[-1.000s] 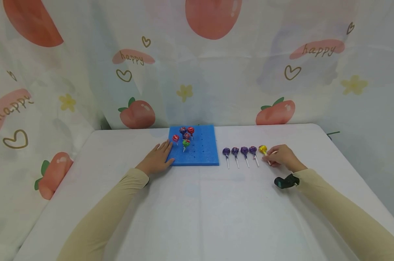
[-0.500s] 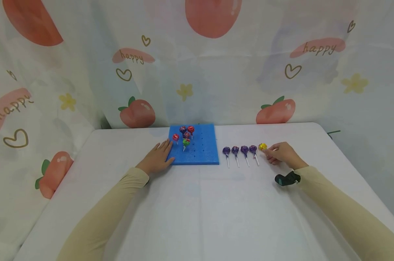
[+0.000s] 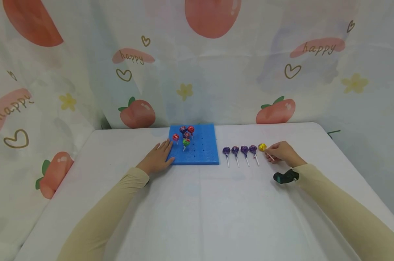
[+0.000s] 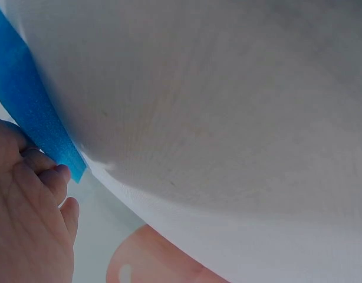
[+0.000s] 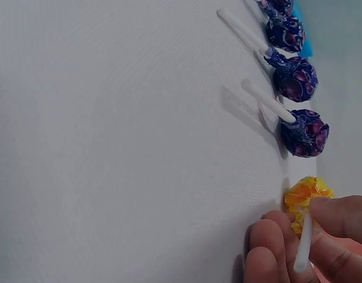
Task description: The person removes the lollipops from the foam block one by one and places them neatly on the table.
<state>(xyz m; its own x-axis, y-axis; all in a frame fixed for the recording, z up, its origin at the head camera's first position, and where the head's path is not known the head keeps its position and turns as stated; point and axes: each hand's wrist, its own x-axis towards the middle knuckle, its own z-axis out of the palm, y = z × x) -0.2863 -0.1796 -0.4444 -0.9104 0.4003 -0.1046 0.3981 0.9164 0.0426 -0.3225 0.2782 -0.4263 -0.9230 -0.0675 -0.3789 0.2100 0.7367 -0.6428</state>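
With straight fingers, my left hand [image 3: 156, 158] rests on the left edge of a blue foam board [image 3: 203, 156]; part of it also shows beside the board in the left wrist view. Several wrapped lollipops stand upright in the board, among them a green one [image 3: 186, 142] and a red one [image 3: 190, 129]. On the right, my right hand [image 3: 283, 152] pinches a yellow lollipop [image 5: 308, 191] between thumb and fingers, near the top of its white stick. Purple-wrapped lollipops [image 3: 244, 149] lie in a row to the left of that hand.
Small holes dot the board's right half. A white cloth covers the table [image 3: 197, 210], and a patterned curtain [image 3: 226, 79] hangs behind its far edge. A dark wrist device [image 3: 285, 177] sits by the right sleeve.
My right hand has shifted its hold on the yellow lollipop, whose stick now shows in front of the fingers. The left hand has stayed in place on the board.
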